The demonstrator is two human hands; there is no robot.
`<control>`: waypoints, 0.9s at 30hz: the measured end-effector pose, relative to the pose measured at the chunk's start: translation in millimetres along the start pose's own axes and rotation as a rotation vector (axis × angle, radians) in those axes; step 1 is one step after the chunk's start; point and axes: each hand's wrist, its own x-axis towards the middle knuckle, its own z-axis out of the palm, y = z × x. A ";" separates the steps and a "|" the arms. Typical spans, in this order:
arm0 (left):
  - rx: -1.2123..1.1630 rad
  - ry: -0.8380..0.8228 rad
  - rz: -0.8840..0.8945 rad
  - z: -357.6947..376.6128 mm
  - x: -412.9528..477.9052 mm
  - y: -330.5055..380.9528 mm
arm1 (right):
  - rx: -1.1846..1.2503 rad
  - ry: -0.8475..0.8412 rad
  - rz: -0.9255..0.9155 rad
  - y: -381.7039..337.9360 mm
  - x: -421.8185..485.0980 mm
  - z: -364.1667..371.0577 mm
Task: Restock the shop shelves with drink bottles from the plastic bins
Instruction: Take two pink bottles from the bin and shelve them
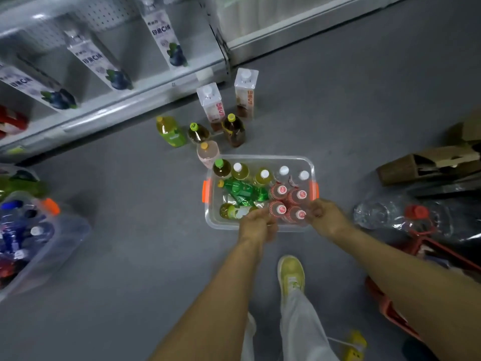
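Clear plastic bin [260, 157], orange latches, is sitting on the grey floor [130, 256] just ahead of my feet. Both hands are hanging over its near wall: left hand [256, 224] at the bin's 6 o'clock, right hand [325, 214] at its 5 o'clock. Between them are the four red-patterned bottles [281, 190], upright in the near right corner. Fingers on both hands are curling in, but blur is hiding whether they are clamping a bottle, the rim, or nothing. Cannot tell.

Risks, as I am judging them:
- The four are standing cap to cap and touching, so lifting one at a slant is likely to topple its neighbours.
- The green bottle [242, 191] is lying loose at their 9 o'clock and may roll into any gap.
- The pink bottle [208, 152] is standing on the floor against the bin's far left corner, with more floor bottles [234, 131] at 12 o'clock. Shoving the bin would be bowling them over.
- Smooth plastic could slip if I am taking two at once.

Room: shelf [117, 105] at 10 o'clock is carrying blueberry-labelled bottles [166, 35]. A second bin [59, 246] is at 9 o'clock, flattened cardboard [426, 165] at 3, and crumpled clear wrap [385, 214] at 4.
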 end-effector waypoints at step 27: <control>0.984 0.042 0.558 57.2 244.8 -119.8 | -0.501 -0.013 -0.143 154.1 165.0 100.7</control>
